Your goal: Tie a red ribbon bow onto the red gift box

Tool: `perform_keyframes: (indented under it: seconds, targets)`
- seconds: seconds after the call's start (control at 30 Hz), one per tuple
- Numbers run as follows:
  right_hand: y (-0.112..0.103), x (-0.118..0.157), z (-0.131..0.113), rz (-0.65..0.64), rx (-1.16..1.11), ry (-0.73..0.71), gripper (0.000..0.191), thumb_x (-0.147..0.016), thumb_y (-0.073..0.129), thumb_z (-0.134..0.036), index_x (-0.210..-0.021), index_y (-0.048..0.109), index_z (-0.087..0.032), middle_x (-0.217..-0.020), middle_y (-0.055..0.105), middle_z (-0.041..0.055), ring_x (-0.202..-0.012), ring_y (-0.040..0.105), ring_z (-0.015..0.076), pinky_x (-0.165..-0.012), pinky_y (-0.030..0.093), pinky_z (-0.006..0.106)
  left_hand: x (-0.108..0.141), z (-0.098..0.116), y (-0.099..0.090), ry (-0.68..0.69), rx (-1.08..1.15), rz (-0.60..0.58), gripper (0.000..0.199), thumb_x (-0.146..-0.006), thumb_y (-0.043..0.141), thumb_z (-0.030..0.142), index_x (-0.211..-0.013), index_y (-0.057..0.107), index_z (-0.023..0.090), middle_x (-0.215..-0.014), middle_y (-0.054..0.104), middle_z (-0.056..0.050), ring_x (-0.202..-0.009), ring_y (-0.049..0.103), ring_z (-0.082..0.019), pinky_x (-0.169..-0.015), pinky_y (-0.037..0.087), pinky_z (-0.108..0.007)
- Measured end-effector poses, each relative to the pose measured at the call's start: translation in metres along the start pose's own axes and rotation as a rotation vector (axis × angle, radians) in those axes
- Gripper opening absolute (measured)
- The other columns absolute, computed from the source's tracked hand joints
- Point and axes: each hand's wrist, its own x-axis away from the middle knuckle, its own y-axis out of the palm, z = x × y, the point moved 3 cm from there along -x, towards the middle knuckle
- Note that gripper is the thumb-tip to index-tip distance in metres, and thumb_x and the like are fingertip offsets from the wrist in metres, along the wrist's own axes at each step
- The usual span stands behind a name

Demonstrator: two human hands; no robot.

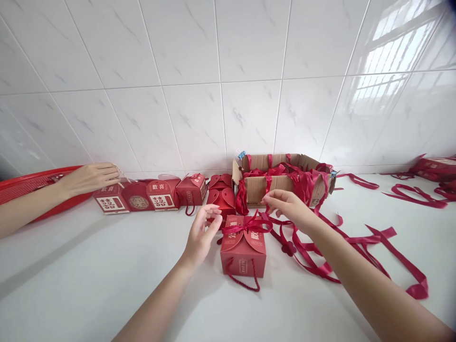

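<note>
A red gift box (243,259) stands on the white counter in front of me, its curved top flaps folded shut. On top lies a crimson ribbon bow (248,227), and a twisted cord handle (245,285) hangs down the front. Just left of the bow is my left hand (203,232), fingers loosely bent and apart from the thumb, apparently holding nothing. My right hand (290,208) hovers above and right of the bow, its fingers slightly bent and apart. Ribbon shows behind its fingertips, with no clear grip on it.
Behind stands a cardboard box (254,191) draped with ribbons. Loose ribbons (320,268) spread rightward. Several red boxes (140,195) line the left, where another person's hand (94,178) touches a handle cord beside a red basket (21,190). More red boxes (436,168) sit far right.
</note>
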Motion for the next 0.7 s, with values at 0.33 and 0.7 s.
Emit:
perform_keyframes:
  seconds: [0.33,0.7]
  targets:
    - [0.037,0.006,0.027,-0.426,-0.175,0.162,0.058,-0.084,0.042,-0.072,-0.096,0.069,-0.022,-0.076,0.064,0.0033,-0.073,0.058,0.0174,-0.072,0.045,0.032,0.01,-0.015,0.029,-0.42,0.518,-0.373,0.025,-0.08,0.065,0.04,-0.094,0.064,0.019,-0.095,0.068,-0.003,-0.087,0.064,-0.018,-0.078,0.046,-0.026]
    - [0.022,0.006,0.017,-0.317,-0.078,0.118,0.036,-0.084,0.062,-0.049,-0.094,0.071,-0.016,-0.081,0.063,0.0031,-0.057,0.055,0.0087,-0.055,0.039,0.023,0.012,-0.021,0.03,-0.498,0.623,-0.432,0.027,-0.074,0.073,0.038,-0.092,0.066,0.019,-0.087,0.068,-0.003,-0.078,0.063,-0.016,-0.072,0.046,-0.026]
